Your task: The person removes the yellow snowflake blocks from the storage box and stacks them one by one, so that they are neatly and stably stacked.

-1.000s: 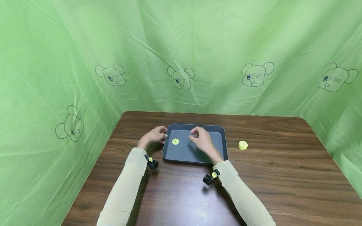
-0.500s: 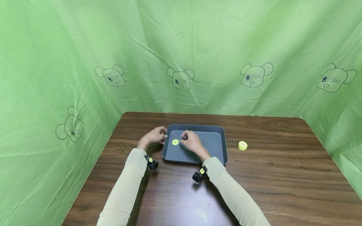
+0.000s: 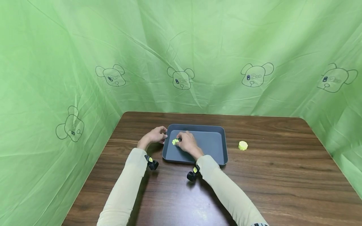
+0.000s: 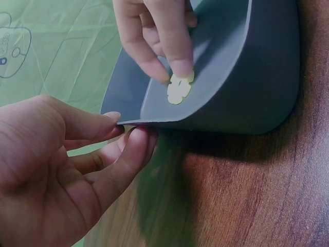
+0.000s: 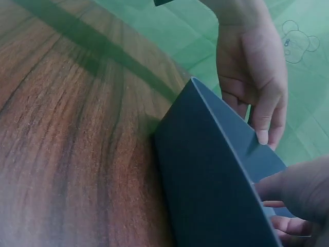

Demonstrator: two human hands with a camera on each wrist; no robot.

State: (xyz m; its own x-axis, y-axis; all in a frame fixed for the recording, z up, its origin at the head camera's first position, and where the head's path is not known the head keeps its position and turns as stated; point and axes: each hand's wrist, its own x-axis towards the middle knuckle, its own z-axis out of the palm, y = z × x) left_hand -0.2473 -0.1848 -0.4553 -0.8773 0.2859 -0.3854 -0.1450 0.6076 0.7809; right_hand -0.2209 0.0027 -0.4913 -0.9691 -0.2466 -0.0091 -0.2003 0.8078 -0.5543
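A dark grey rectangular tray (image 3: 207,147) lies on the table. My left hand (image 3: 154,135) pinches the tray's left rim between thumb and fingers, as the left wrist view shows. Inside the tray, near its left end, is a flat yellow flower-shaped piece (image 4: 178,93) with notched edges. The thumb and a finger of my right hand (image 3: 188,142) pinch this piece at its edge. In the right wrist view the tray wall hides the piece and part of the right hand's fingers.
To the right of the tray, a thick pale yellow piece with a scalloped edge (image 3: 243,145) stands on the brown wooden table (image 3: 282,163). Green cloth (image 3: 215,56) with printed bear heads hangs behind and beside the table.
My right hand has moved left across the tray, from its middle to the yellow flower-shaped piece, and now pinches it. The left hand keeps its place on the rim.
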